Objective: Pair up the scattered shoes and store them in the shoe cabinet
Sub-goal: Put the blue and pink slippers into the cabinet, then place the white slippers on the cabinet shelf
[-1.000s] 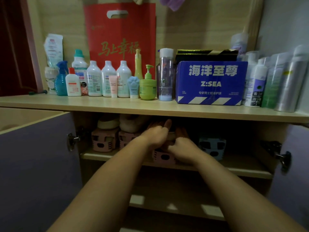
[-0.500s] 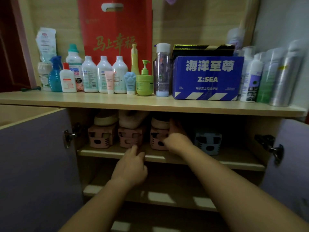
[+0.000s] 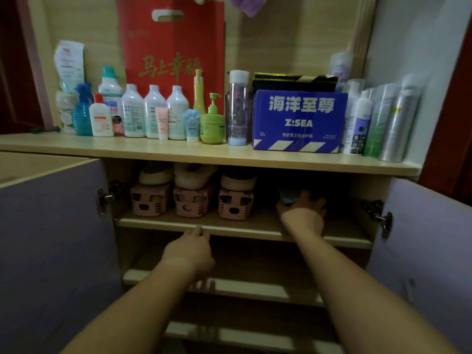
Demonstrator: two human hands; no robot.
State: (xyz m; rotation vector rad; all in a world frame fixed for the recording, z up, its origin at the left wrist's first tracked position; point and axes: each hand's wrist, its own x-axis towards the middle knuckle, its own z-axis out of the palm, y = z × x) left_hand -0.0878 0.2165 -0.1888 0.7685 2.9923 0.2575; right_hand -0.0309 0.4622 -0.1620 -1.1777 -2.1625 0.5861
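Head view: left hand (image 3: pixel 189 247) fingertips touch shelf edge (image 3: pixel 158 222); right hand (image 3: pixel 304 213) reaches inside.

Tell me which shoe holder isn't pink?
The blue plastic shoe holder at the far right of the row, partly behind the right hand. The other three plastic shoe holders are pink.

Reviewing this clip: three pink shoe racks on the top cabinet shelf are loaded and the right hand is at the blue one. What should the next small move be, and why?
Probably draw the blue rack forward for the next pair. The right hand rests on it in the dark right end of the shelf, while the three pink racks beside it already carry shoes. The left hand sits at the shelf's front edge.
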